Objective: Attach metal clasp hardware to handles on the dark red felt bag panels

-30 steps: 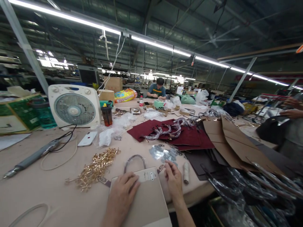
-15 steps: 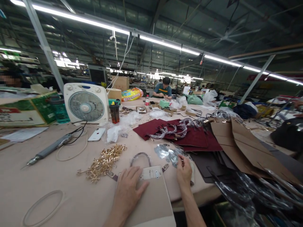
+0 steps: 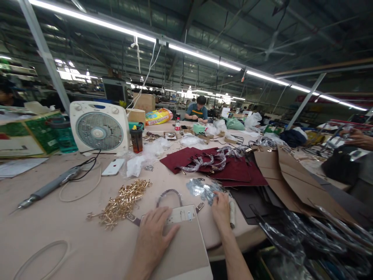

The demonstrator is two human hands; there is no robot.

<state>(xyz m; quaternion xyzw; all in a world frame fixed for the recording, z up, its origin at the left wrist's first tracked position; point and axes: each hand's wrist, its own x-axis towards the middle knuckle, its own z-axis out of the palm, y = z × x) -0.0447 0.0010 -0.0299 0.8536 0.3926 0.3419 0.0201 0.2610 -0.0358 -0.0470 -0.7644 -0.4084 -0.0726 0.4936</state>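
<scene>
My left hand (image 3: 154, 233) lies flat, fingers stretched, on a beige bag panel (image 3: 186, 249) at the near table edge. The panel has a grey handle (image 3: 168, 193) looped above its top. My right hand (image 3: 220, 208) reaches just past the panel's right corner into a small heap of silvery metal pieces (image 3: 204, 189), fingers curled down on them; what they hold is hidden. A pile of gold metal fittings (image 3: 122, 202) lies to the left of the panel.
A white fan (image 3: 99, 128), a phone (image 3: 113, 167), a grey power tool (image 3: 46, 188) and a dark cup (image 3: 136, 140) stand at back left. Maroon panels (image 3: 233, 171) and brown card sheets (image 3: 291, 175) cover the right. A person (image 3: 196, 111) sits far across; another person's hand (image 3: 357, 137) is at right.
My right hand has moved from the panel's top right corner out to the silvery pieces. My left hand has stayed flat on the panel. The view has shifted slightly.
</scene>
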